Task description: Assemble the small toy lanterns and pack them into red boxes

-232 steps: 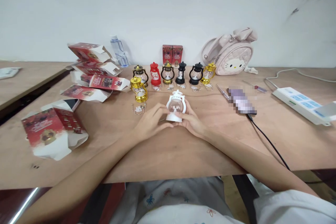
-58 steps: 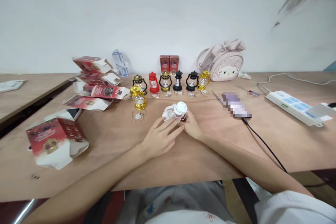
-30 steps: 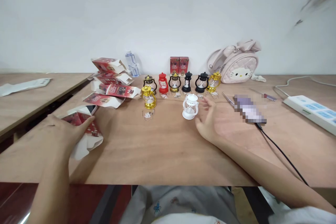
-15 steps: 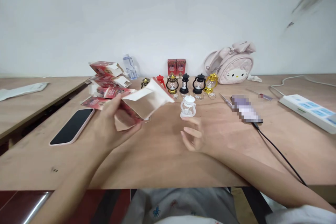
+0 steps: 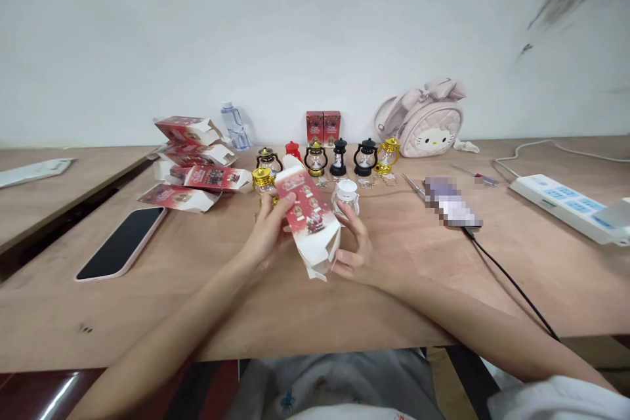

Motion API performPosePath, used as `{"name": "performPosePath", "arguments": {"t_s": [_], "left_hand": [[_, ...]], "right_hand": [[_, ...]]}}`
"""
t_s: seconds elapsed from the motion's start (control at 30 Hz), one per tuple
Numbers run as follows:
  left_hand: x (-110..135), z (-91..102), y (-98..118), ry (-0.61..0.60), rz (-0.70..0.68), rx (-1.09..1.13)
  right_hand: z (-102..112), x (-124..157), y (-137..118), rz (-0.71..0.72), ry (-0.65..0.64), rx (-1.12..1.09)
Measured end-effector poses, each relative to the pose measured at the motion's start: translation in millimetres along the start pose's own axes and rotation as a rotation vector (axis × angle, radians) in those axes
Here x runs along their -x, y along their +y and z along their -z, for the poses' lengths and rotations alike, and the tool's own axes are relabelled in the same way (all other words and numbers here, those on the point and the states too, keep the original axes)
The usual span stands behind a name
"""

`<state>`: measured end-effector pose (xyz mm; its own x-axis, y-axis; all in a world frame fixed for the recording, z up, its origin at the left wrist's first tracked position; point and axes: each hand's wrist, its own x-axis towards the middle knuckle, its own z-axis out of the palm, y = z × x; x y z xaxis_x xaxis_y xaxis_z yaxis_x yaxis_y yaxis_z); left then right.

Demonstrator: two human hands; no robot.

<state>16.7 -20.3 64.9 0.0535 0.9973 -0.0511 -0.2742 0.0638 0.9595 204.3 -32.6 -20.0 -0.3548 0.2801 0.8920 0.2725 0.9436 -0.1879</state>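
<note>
Closest in my view is the wooden bench (image 5: 275, 325), flat, smooth and light brown. Over it, the left hand (image 5: 268, 236) has its fingers clamped on a red box (image 5: 310, 207). The right hand (image 5: 358, 254) is at the box's near end, its fingers curled; I cannot tell if they pinch the flap. The box has just come from the left side of the bench to the middle, so the black phone (image 5: 121, 246) with the pink edge now lies bare. To me that means the work is at the box now. It looks like thin card, long and straight-sided, red with white flaps, and it tilts with loose flaps toward me. Just past the right hand, the white lantern (image 5: 347, 190) now stands on the bench, not held like before. It looks like hard plastic with a round, clear belly. Behind the box, a shiny gold lantern (image 5: 263, 177) is partly hidden. Farther off I see a row of lanterns (image 5: 365, 159) in black, red and gold. Crumpled open boxes (image 5: 207, 178) lie to the left. At the back are a see-through bottle (image 5: 234, 123), two neat red boxes (image 5: 315, 128) and a puffy pink bag (image 5: 434, 125).
</note>
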Motion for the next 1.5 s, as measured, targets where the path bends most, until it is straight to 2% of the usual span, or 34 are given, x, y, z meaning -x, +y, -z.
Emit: {"name": "performPosePath", "arguments": {"t_s": [0.1, 0.2, 0.27, 0.37, 0.43, 0.53, 0.6, 0.7, 0.8, 0.93, 1.03, 1.1, 1.17, 1.23, 1.3, 1.4, 1.5], "left_hand": [[-1.0, 2.3, -14.9, -0.106, 0.116, -0.082], [-5.5, 7.7, -24.7, -0.141, 0.098, -0.200], [-6.6, 11.8, -28.3, -0.136, -0.008, -0.341], [-1.2, 18.5, -28.7, -0.132, -0.290, -0.577], [5.6, 23.0, -26.2, -0.258, -0.471, -0.666], [15.0, 27.9, -23.2, -0.559, -0.644, -0.738], [18.6, 29.2, -24.0, -0.632, -0.715, -0.824], [19.6, 29.5, -29.1, -0.601, -0.776, -0.939], [17.4, 30.2, -35.0, -0.606, -0.822, -0.930], [13.8, 32.6, -40.2, -0.638, -0.901, -0.812], [12.1, 34.0, -41.3, -0.575, -0.985, -0.619], [11.8, 34.5, -39.2, -0.522, -1.088, -0.521], [12.2, 34.6, -34.4, -0.501, -1.265, -0.596], [13.2, 34.4, -27.9, -0.463, -1.454, -0.804], [14.2, 34.0, -21.5, -0.394, -1.573, -0.961], [14.2, 34.0, -13.7, -0.333, -1.601, -1.035], [13.4, 35.0, -7.5, -0.354, -1.537, -1.136]], "right_hand": [[3.4, -0.2, -2.3, -0.043, -0.097, 0.028], [1.9, -1.0, -3.6, 0.015, -0.057, 0.039], [-1.8, 0.0, -1.3, 0.039, 0.001, 0.032], [-6.6, 2.4, 4.6, -0.002, 0.024, 0.052], [-7.0, 2.3, 6.8, -0.014, 0.030, 0.060], [-4.1, -1.2, 4.6, 0.003, 0.013, 0.078], [-2.0, -4.1, 1.3, 0.010, -0.007, 0.089], [-1.1, -6.6, -2.1, 0.010, -0.015, 0.083], [-2.5, -6.8, -1.7, 0.022, -0.008, 0.033], [-3.6, -5.4, 1.2, 0.016, 0.007, 0.006], [-3.0, -4.4, 3.0, 0.013, 0.041, 0.033], [-2.4, -4.2, 3.8, 0.007, 0.048, 0.058], [-2.0, -4.5, 4.0, 0.006, 0.044, 0.071], [-1.6, -5.1, 3.8, 0.016, 0.048, 0.060], [-1.0, -6.0, 3.2, 0.031, 0.047, 0.042], [0.6, -7.1, 2.5, 0.039, 0.033, 0.041], [2.9, -7.7, 3.9, 0.025, 0.040, 0.051]]}}
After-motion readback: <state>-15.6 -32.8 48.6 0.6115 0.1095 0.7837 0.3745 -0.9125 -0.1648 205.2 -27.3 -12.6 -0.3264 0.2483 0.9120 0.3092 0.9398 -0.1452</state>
